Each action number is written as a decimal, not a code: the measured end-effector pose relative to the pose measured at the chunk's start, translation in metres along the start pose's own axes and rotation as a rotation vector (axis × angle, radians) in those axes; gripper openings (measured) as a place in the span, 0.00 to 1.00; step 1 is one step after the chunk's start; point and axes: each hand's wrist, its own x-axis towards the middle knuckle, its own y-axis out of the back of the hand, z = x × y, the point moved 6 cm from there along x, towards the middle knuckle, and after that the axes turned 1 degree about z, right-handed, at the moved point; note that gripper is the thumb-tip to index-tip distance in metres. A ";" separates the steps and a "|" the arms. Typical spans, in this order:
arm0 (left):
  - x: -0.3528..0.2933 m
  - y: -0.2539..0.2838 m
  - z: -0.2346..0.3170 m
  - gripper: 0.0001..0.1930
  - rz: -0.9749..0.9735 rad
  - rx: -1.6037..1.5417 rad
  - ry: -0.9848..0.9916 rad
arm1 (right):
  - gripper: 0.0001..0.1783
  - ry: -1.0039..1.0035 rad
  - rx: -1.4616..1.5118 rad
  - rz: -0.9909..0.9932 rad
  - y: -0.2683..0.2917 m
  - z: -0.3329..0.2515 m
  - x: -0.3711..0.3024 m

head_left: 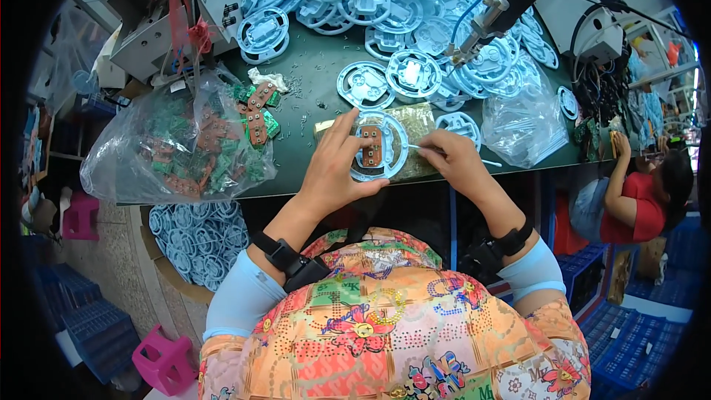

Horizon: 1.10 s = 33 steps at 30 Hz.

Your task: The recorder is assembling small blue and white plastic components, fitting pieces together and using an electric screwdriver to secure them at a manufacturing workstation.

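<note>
My left hand (329,169) is closed on the rim of a light-blue plastic ring (402,141), fingers at its top and left, thumb below. A brown circuit board (371,150) sits inside the ring. Between the fingertips of my right hand (459,165) is a thin white stick (490,163); its tip is at the ring's right side, and I cannot tell whether they touch. Under the ring lies a tape-covered block (422,120). Another light-blue ring (459,127) rests just beyond my right hand.
A big pile of light-blue rings (370,4) covers the far table (315,52). Green and brown boards fill a plastic bag (118,159) at left; white sticks fill another bag (522,122) at right. A metal tool (489,22) hangs overhead. A person (637,207) sits at right.
</note>
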 end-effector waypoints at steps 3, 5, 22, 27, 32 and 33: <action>-0.002 0.003 0.001 0.32 0.029 -0.034 -0.002 | 0.07 -0.057 0.163 -0.041 -0.004 -0.001 0.009; -0.003 0.006 -0.003 0.32 0.039 -0.029 0.018 | 0.06 -0.086 0.217 -0.064 -0.007 0.002 0.012; -0.002 0.002 0.001 0.33 -0.040 0.015 0.014 | 0.07 0.081 0.102 -0.004 -0.012 -0.007 0.007; 0.000 0.001 0.001 0.34 -0.053 0.032 0.005 | 0.07 0.173 0.058 0.072 -0.013 -0.009 0.008; 0.002 0.001 0.001 0.34 -0.077 0.048 0.025 | 0.10 0.261 -0.021 0.232 0.012 -0.012 0.013; 0.001 0.002 0.000 0.34 -0.073 0.054 0.029 | 0.11 0.255 -0.020 0.352 0.030 -0.007 0.017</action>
